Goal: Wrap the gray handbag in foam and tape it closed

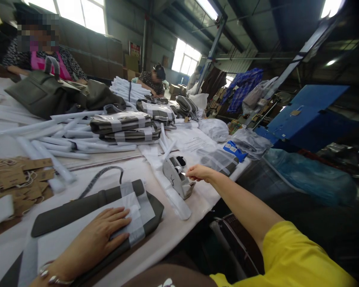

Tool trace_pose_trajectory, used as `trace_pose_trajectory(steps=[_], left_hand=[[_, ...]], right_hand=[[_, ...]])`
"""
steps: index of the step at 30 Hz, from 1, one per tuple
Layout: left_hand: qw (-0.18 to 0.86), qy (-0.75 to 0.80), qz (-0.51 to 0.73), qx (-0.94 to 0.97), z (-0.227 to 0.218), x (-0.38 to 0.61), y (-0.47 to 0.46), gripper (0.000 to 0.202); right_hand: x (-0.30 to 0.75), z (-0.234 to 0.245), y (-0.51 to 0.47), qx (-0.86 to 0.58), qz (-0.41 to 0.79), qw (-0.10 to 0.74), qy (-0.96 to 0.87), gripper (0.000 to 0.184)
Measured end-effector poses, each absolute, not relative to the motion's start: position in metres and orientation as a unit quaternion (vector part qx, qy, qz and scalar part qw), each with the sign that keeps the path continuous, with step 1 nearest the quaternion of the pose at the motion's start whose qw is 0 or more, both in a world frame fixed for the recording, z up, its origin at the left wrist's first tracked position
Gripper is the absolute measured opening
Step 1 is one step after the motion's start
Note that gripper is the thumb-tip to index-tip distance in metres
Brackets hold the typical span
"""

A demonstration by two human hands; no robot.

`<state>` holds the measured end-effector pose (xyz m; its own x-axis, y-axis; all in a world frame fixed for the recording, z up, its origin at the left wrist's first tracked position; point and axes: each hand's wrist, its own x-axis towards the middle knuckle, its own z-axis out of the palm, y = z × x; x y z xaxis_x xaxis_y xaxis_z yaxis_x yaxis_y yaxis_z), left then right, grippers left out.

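Note:
My left hand (100, 235) lies flat with fingers stretched out on a dark olive bag (77, 211) wrapped in white paper and tape, near the table's front edge. My right hand (199, 173) reaches forward in a pinch at the grey tape dispenser (177, 175) standing on the white table (167, 235); what its fingertips grip is too small to name. A dark strap (100, 177) curves across the table just beyond the bag.
Brown paper tags (18, 181) lie at the left. White paper rolls (60, 137), wrapped olive bags (122, 125) and plastic sheets (218, 157) fill the table behind. Two other people work at the far side. A blue machine (305, 111) stands to the right.

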<state>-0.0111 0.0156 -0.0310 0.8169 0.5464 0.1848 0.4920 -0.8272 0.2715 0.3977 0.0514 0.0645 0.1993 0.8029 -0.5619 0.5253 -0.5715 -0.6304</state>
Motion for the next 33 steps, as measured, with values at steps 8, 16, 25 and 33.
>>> trace_pose_trajectory(steps=[8, 16, 25, 33], left_hand=[[0.119, 0.262, 0.152, 0.946, -0.033, -0.011, 0.017, 0.039], [0.148, 0.267, 0.161, 0.939, -0.017, -0.008, 0.009, 0.035], [0.172, 0.284, 0.143, 0.933, -0.004, -0.007, 0.000, 0.031], [0.169, 0.278, 0.157, 0.932, -0.007, -0.009, -0.002, 0.029]], right_hand=[[0.415, 0.057, 0.000, -0.771, 0.481, 0.179, -0.376, 0.011], [0.382, 0.012, -0.040, -0.782, 0.474, 0.186, -0.360, 0.017], [0.255, 0.031, -0.068, -0.507, 0.689, 0.291, -0.428, 0.025], [0.198, 0.011, -0.033, -0.517, 0.653, 0.317, -0.453, 0.025]])
